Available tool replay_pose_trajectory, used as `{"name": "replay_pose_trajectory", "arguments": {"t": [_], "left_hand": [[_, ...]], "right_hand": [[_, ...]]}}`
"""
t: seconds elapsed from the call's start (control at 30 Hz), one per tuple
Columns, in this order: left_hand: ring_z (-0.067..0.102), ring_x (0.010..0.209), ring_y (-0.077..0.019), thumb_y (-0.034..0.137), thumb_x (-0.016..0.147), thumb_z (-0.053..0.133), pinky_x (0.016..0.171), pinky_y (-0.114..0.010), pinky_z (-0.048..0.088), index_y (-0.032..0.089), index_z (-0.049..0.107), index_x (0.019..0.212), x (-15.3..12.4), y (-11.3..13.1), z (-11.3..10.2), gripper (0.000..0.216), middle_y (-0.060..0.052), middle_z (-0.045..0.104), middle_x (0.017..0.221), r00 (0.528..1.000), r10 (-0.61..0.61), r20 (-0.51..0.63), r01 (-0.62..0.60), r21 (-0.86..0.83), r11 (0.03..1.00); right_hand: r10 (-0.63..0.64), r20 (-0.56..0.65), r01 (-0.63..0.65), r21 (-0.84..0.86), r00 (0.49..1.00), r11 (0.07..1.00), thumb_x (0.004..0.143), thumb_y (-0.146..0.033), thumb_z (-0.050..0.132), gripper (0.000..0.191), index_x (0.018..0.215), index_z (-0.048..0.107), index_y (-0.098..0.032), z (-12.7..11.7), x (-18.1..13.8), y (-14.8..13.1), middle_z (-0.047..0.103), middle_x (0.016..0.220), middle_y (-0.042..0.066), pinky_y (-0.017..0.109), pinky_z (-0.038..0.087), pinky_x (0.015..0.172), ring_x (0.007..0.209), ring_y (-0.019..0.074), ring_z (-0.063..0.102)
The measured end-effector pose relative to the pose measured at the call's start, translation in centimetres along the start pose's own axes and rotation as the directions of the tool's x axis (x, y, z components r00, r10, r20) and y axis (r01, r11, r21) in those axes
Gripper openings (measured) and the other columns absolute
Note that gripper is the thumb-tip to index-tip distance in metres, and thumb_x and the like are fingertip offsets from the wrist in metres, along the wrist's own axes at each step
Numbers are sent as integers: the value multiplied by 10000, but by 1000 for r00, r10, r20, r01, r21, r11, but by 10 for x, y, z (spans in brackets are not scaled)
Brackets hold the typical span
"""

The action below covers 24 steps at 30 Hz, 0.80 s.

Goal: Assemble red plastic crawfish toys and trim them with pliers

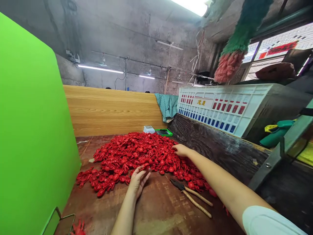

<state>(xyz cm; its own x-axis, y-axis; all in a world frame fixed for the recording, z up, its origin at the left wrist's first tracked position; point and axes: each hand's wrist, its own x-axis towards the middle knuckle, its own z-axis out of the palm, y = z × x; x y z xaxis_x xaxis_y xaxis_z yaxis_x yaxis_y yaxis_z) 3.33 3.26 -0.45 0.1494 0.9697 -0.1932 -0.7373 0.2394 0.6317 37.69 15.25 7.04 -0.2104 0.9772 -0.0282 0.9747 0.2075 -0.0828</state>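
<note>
A broad heap of small red plastic pieces [137, 150] covers the back of the brown tabletop [156, 209]. They look like moulded figures with round heads and thin limbs. At the heap's front edge, my left hand [139, 181] has its palm turned up and holds one red plastic piece [146, 166] between thumb and fingers. My right hand [181, 150] reaches to the heap's right side, fingers bent and a little apart at the pieces, with nothing clearly held. Pliers [182, 187] with tan-wrapped handles lie on the tabletop between my forearms.
A green panel [31, 124] closes the left side and a wooden board [112, 109] the back. A white crate [215, 107] stands on the right ledge. Behind the heap are a small green tray [168, 133] and white cards [148, 129]. A metal bar [271, 160] slants at right.
</note>
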Motion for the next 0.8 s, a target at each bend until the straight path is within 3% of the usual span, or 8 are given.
{"name": "replay_pose_trajectory", "arguments": {"t": [0.17, 0.3, 0.57, 0.7, 0.8], "left_hand": [[825, 843, -224, 8, 813, 782, 875, -408, 676, 159, 656, 987, 3, -4, -4, 263, -112, 818, 1027, 1000, -16, 15, 16, 32, 999], [804, 813, -195, 11, 829, 788, 848, -367, 666, 157, 652, 958, 8, -8, -7, 238, -86, 796, 916, 999, -32, 1, 32, 52, 998], [733, 855, -160, 199, 990, 709, 774, -337, 651, 133, 692, 1111, 11, -12, -7, 139, -34, 738, 1015, 998, -47, -34, 50, 74, 996], [735, 853, -161, 202, 991, 708, 772, -338, 653, 133, 691, 1115, 11, -11, -4, 144, -36, 741, 1013, 998, -45, -40, 48, 85, 995], [743, 805, -154, 109, 958, 708, 753, -323, 656, 130, 678, 1063, 10, -9, -1, 111, -32, 754, 956, 998, -30, -48, 34, 83, 996]], "right_hand": [[-47, 46, 49, -29, 998, 998, 1027, -371, 681, 328, 1306, 666, -200, 8, 2, -6, 672, 1363, 105, 480, 605, 995, 1168, 254, 689], [-21, 25, 22, -18, 999, 1000, 1031, -379, 674, 311, 1283, 675, -197, 3, 5, -1, 687, 1328, 97, 457, 616, 965, 1126, 243, 701], [-64, -37, 62, -52, 997, 997, 1030, -367, 675, 343, 1333, 657, -206, 7, -5, 5, 655, 1403, 110, 503, 588, 1031, 1212, 265, 674], [-48, -89, 39, -100, 995, 994, 1029, -362, 675, 340, 1337, 660, -220, 20, -12, -3, 617, 1469, 114, 532, 554, 1083, 1281, 283, 637], [-27, -123, 11, -129, 992, 992, 1034, -367, 665, 308, 1308, 674, -227, 24, -15, -8, 629, 1451, 111, 516, 560, 1074, 1260, 271, 645]]}}
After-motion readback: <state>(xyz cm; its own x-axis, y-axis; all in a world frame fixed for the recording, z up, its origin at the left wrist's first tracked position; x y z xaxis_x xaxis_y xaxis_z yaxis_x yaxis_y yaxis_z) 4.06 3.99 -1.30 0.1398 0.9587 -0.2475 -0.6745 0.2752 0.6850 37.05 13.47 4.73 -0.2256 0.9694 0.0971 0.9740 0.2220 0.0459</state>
